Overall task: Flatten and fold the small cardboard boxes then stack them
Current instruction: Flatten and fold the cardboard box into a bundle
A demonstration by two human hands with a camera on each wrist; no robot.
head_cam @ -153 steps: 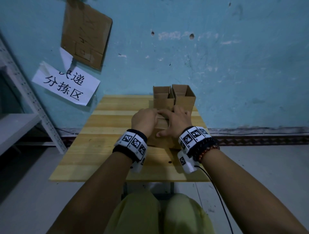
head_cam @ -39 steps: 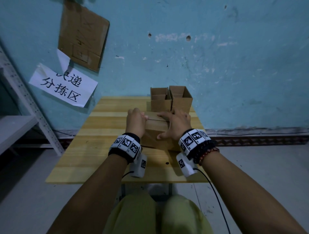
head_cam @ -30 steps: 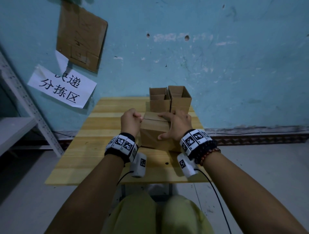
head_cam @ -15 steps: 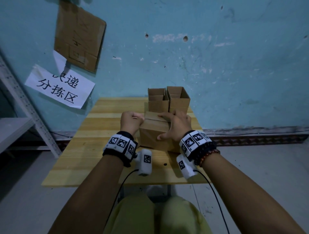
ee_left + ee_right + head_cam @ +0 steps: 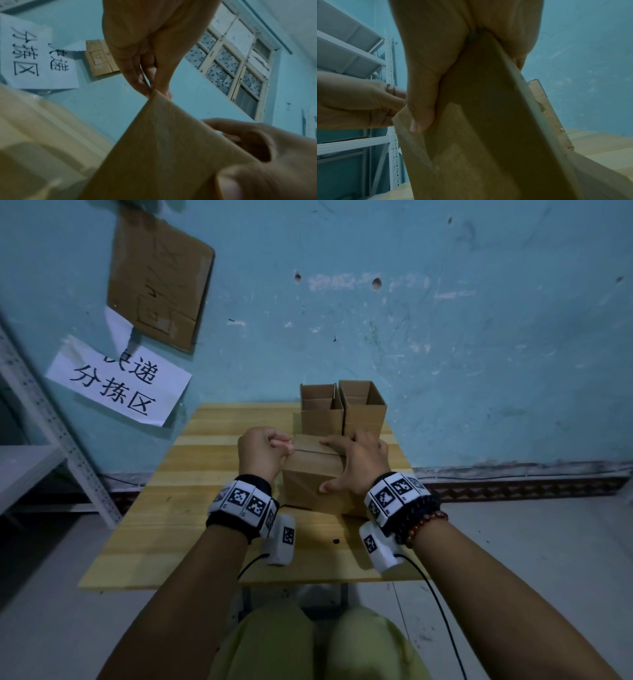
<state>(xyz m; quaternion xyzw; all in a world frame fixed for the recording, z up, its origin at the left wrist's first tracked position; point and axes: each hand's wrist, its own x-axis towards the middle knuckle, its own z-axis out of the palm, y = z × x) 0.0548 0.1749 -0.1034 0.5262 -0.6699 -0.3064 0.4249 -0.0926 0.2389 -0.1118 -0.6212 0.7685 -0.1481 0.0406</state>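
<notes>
A small brown cardboard box (image 5: 313,477) stands in the middle of the wooden table (image 5: 164,508), its top flaps folded shut. My left hand (image 5: 265,455) is at the box's upper left corner, fingers curled, and pinches the corner of a flap (image 5: 155,94) between thumb and fingertips. My right hand (image 5: 356,463) clasps the box's right side, thumb on the near face (image 5: 421,115) and fingers over the top. Two more open-topped boxes (image 5: 322,412) (image 5: 363,407) stand side by side just behind it.
A blue wall rises right behind the table, with a paper sign (image 5: 118,381) and a cardboard sheet (image 5: 159,278) stuck on it. White metal shelving (image 5: 41,446) stands to the left. My knees (image 5: 308,645) sit under the table's near edge.
My left hand slid off the top of the box to its left corner, curled, and pinched a flap. The right hand stayed on the box, which rose slightly taller.
</notes>
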